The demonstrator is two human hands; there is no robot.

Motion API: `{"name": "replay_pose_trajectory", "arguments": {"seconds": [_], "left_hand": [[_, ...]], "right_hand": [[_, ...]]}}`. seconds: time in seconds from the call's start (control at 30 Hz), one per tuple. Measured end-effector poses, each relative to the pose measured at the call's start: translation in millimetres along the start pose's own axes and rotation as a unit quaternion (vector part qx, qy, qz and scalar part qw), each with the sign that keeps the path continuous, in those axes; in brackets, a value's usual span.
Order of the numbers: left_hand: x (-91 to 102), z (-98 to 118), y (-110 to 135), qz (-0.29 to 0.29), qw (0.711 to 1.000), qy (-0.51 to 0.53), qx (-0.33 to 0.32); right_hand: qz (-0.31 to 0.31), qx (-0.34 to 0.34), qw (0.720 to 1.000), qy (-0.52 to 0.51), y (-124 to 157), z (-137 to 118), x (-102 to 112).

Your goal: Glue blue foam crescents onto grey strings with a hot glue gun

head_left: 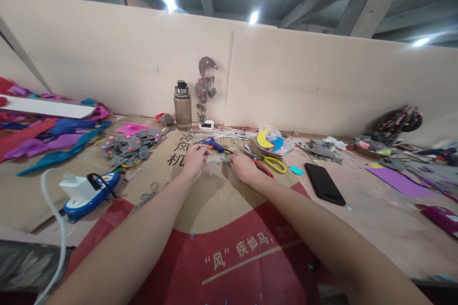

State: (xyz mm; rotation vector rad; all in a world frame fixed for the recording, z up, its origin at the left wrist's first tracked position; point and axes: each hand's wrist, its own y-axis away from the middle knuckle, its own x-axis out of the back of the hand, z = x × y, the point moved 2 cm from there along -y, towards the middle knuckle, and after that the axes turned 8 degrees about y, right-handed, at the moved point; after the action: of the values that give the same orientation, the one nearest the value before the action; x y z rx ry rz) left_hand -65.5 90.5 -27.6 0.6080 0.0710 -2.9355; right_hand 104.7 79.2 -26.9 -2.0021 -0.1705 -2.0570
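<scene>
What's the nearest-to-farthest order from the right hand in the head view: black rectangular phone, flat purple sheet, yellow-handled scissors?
From the right hand:
1. Yellow-handled scissors: just to its right, on the cardboard's edge area.
2. Black rectangular phone: farther right, lying flat.
3. Flat purple sheet: well beyond the phone, toward the right side.

Right grip (244, 167): any contents indistinct

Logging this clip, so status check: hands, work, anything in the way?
Left hand, right hand: over cardboard, grips unclear. Blue glue gun close by left hand. Yellow-handled scissors beside right hand.
</scene>
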Motion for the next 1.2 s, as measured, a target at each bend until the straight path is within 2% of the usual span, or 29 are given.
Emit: {"name": "replay_pose_trajectory", "arguments": {"seconds": [0.07, 0.13, 0.17, 0.2, 0.23, 0.27, 0.3, 0.33, 0.37, 0.4, 0.47, 0.5, 0.57, 0.63, 0.73, 0.83, 0.9, 1.0, 1.07, 1.1, 1.13, 1.17, 1.2], "left_hand": [[0.9, -0.9, -1.7, -0.001, 1.000, 0.000, -0.002], [2.8, -2.2, -4.2, 0.006, 1.000, 0.003, -0.001], [4.0, -2.9, -5.4, 0.013, 1.000, 0.008, -0.001], [5.0, -3.4, -6.5, 0.020, 1.000, 0.017, -0.001], [6.0, -3.8, -7.5, 0.029, 0.999, 0.029, 0.000], [7.0, -3.9, -8.2, 0.038, 0.998, 0.044, 0.000], [7.9, -3.6, -8.8, 0.047, 0.997, 0.061, 0.000], [8.7, -3.1, -9.3, 0.054, 0.995, 0.078, 0.001], [9.5, -2.1, -9.8, 0.060, 0.994, 0.095, 0.002], [10.3, -0.9, -10.3, 0.064, 0.992, 0.108, 0.004], [12.2, 2.3, -11.7, 0.067, 0.990, 0.124, 0.013], [13.3, 4.2, -12.6, 0.069, 0.990, 0.125, 0.017], [15.6, 8.2, -14.5, 0.072, 0.990, 0.121, 0.019], [17.7, 12.4, -16.6, 0.071, 0.991, 0.116, 0.007], [21.0, 16.7, -19.2, 0.071, 0.990, 0.118, -0.006], [24.2, 19.0, -20.6, 0.085, 0.989, 0.121, -0.004], [24.6, 20.5, -20.8, 0.086, 0.989, 0.122, -0.002], [21.6, 22.3, -20.2, 0.082, 0.988, 0.128, 0.006], [18.7, 23.0, -19.5, 0.083, 0.988, 0.133, 0.008], [17.4, 23.1, -18.9, 0.084, 0.987, 0.136, 0.007], [16.4, 23.2, -18.3, 0.083, 0.987, 0.138, 0.005], [15.6, 23.3, -17.5, 0.079, 0.987, 0.141, 0.001], [15.3, 23.5, -16.7, 0.076, 0.987, 0.142, -0.003]], "right_hand": [[0.023, -0.016, 0.999, -0.019, 6.8, -0.3, 8.5], [0.038, -0.008, 0.994, -0.099, 26.0, -4.7, 22.0], [0.031, 0.018, 0.985, -0.167, 40.3, -9.4, 29.5], [-0.023, 0.080, 0.965, -0.249, 57.0, -17.0, 36.0], [-0.121, 0.160, 0.924, -0.325, 75.7, -26.5, 41.4], [-0.246, 0.237, 0.856, -0.389, 95.4, -36.5, 45.8], [-0.342, 0.277, 0.791, -0.425, 112.7, -44.2, 50.1], [-0.397, 0.297, 0.748, -0.441, 125.2, -49.7, 53.5], [-0.386, 0.299, 0.753, -0.441, 130.7, -52.4, 55.8], [-0.330, 0.288, 0.790, -0.429, 129.3, -52.7, 56.7], [-0.144, 0.245, 0.885, -0.369, 111.5, -47.6, 54.4], [-0.060, 0.228, 0.916, -0.325, 97.9, -44.3, 50.5], [0.042, 0.197, 0.946, -0.255, 65.6, -39.6, 36.8], [0.058, 0.189, 0.959, -0.201, 32.0, -39.9, 17.5], [0.033, 0.161, 0.975, -0.148, -5.5, -45.9, -8.9], [0.010, 0.151, 0.981, -0.119, -6.3, -54.9, -17.1], [0.009, 0.215, 0.968, -0.127, 19.2, -63.2, -8.6], [-0.011, 0.363, 0.909, -0.205, 80.0, -75.0, 18.0], [-0.087, 0.449, 0.836, -0.303, 114.4, -79.1, 34.8], [-0.116, 0.456, 0.812, -0.346, 123.5, -78.3, 40.6], [-0.123, 0.429, 0.811, -0.377, 125.6, -75.0, 43.8], [-0.111, 0.379, 0.831, -0.393, 121.1, -69.2, 44.1], [-0.077, 0.305, 0.865, -0.391, 111.2, -60.7, 41.9]]}}
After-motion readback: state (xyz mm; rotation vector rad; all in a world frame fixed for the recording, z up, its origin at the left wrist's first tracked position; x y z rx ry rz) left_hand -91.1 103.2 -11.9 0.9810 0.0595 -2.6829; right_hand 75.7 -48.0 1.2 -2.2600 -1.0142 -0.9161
